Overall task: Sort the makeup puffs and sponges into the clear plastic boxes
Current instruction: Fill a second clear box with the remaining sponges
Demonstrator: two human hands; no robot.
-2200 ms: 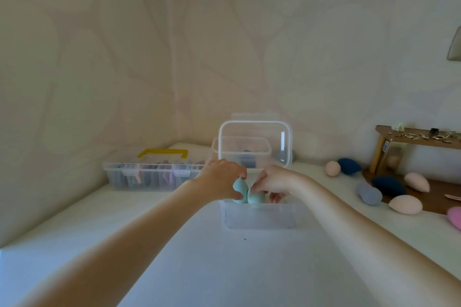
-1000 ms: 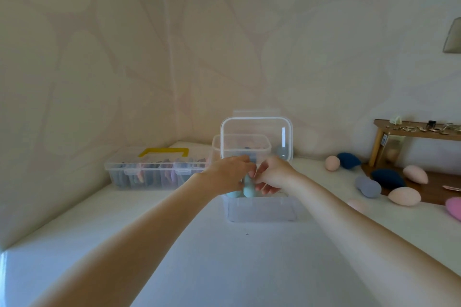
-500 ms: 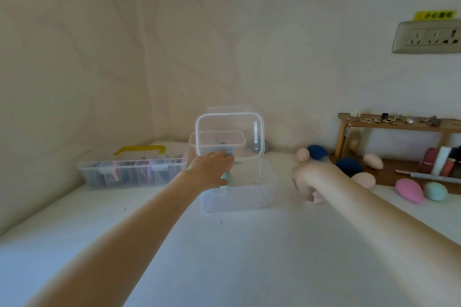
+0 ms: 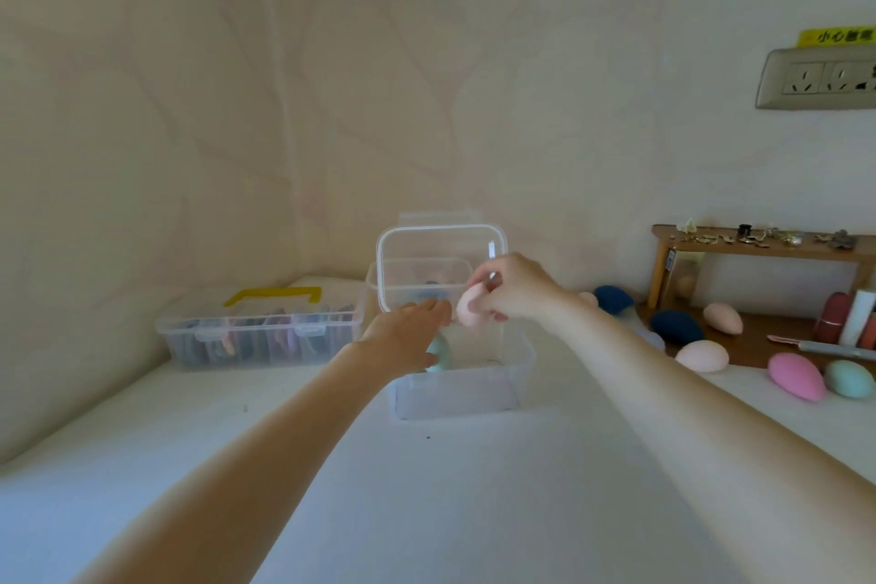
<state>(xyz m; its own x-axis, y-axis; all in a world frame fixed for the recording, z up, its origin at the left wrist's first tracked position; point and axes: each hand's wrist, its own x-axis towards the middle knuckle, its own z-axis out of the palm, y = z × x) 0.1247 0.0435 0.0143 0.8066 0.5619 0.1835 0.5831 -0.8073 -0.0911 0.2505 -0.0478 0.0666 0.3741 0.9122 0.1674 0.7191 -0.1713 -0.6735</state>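
A clear plastic box (image 4: 455,394) stands open on the white table, its lid (image 4: 441,266) raised behind it. My right hand (image 4: 514,287) holds a pale pink sponge (image 4: 469,307) above the box's back edge. My left hand (image 4: 407,339) lies flat over the box's left side, fingers spread, covering a teal sponge (image 4: 440,356) inside. Loose sponges lie to the right: a peach sponge (image 4: 701,356), a bright pink sponge (image 4: 796,376), a teal one (image 4: 848,378) and dark blue ones (image 4: 675,327).
A long clear organiser with a yellow handle (image 4: 260,337) sits at the back left by the wall. A small wooden shelf (image 4: 758,247) with trinkets and cosmetic tubes (image 4: 848,318) stands at the right. A second clear box (image 4: 417,275) is behind the lid.
My right hand went to the right, picked up a pale pink sponge and brought it back over the box. My left hand stayed on the box's left side.
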